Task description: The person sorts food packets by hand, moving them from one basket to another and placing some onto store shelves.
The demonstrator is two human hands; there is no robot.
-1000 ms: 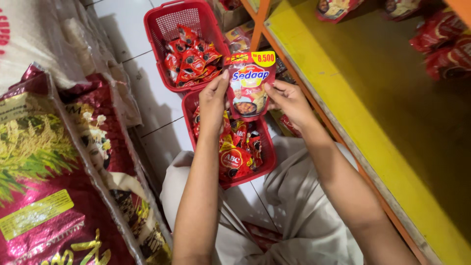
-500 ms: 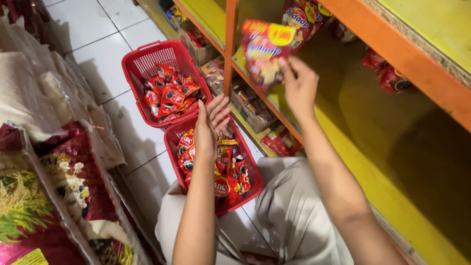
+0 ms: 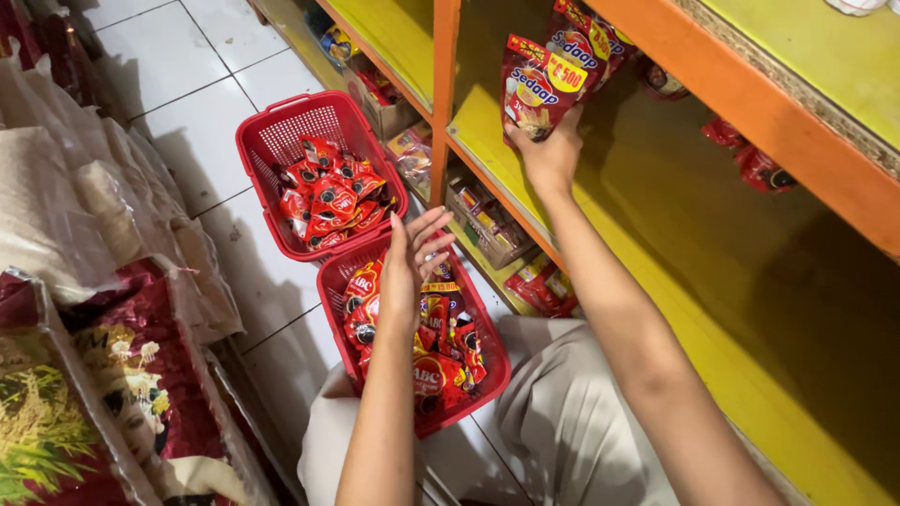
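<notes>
One pouch point(image 3: 536, 89), base behind right hand point(image 3: 551, 155).

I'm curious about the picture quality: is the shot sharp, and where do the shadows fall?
Head view: mostly sharp; the left hand over the near red basket is slightly soft; the shelf recess beyond the right hand holding the sauce pouch is in deep shadow; the floor tiles are bright.

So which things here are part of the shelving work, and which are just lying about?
In use:
- right hand holding a red sachet pack at the yellow shelf
- left hand, open, above the near red basket of red sachets

Lying about:
- far red basket
- printed sacks on the left
- small boxes on the lower shelf
</notes>
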